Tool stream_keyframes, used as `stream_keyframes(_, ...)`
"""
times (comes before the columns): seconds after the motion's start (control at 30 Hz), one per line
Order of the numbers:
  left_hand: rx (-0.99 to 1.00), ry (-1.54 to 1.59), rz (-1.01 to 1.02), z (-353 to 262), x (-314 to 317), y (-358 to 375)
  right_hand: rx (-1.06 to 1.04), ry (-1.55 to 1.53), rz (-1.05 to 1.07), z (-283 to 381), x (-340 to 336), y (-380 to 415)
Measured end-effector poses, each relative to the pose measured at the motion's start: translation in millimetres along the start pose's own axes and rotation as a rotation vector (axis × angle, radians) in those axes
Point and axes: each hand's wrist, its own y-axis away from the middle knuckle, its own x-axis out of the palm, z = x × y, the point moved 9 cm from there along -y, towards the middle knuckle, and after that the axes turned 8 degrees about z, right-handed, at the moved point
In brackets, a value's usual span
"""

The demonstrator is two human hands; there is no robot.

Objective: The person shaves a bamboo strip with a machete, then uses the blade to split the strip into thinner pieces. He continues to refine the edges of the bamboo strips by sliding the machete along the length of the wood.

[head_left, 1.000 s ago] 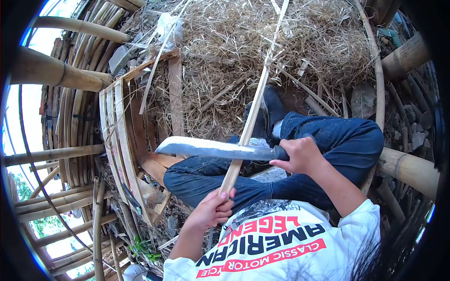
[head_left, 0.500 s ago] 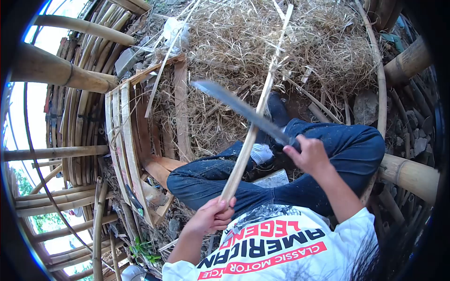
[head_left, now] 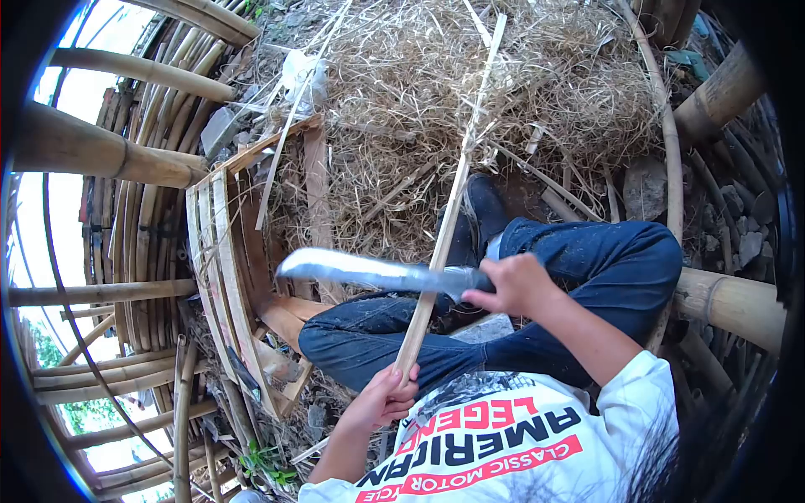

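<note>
My left hand is closed around the near end of a long pale bamboo strip, which slants up and away over my legs. Frayed fibres stick out around the strip's upper half. In my right hand is the dark handle of a machete. Its broad blade points left and lies across the lower part of the strip, above my crossed legs. Whether the edge touches the strip I cannot tell.
Dry shavings cover the ground ahead. A wooden crate frame stands at the left, near bamboo poles. A white plastic bag lies at the upper left. Stones and a thick bamboo pole are at the right.
My right hand has brought the machete down and nearer along the strip, and the blade now lies flatter. My left hand keeps its hold on the strip's near end.
</note>
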Motion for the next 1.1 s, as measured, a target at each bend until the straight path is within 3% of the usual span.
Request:
stream_keyframes(0.1, -0.002, -0.012, -0.017, 2.9, 6.7, 7.9, 0.194, -0.019, -0.168, -60.1, -18.6, -6.1)
stream_keyframes(0.17, -0.026, -0.042, -0.026, 6.8, 9.7, 12.6, 0.292, -0.171, -0.157, -100.7, -24.1, -10.8)
stream_keyframes(0.2, -0.068, -0.037, -0.118, 11.9, 6.4, 14.1, 0.235, -0.068, -0.190, -99.5, -28.1, -13.3)
stream_keyframes(0.33, -0.044, -0.041, -0.147, 4.7, 7.2, 16.2, 0.225, 0.119, -0.188, -99.5, -34.5, -20.4)
stream_keyframes(0.57, -0.092, -0.100, -0.170, 14.4, 9.4, 33.9, 0.268, 0.198, -0.244, -136.1, -54.1, -26.1)
stream_keyframes(0.77, -0.051, -0.109, -0.154, 8.6, -1.3, 26.7, 0.365, 0.128, -0.200, -119.7, -35.8, -25.4)
stream_keyframes(1.1, 0.005, -0.175, -0.075, 5.0, 11.8, 0.3, 0.299, -0.417, -0.315, -65.4, 9.7, 0.5)
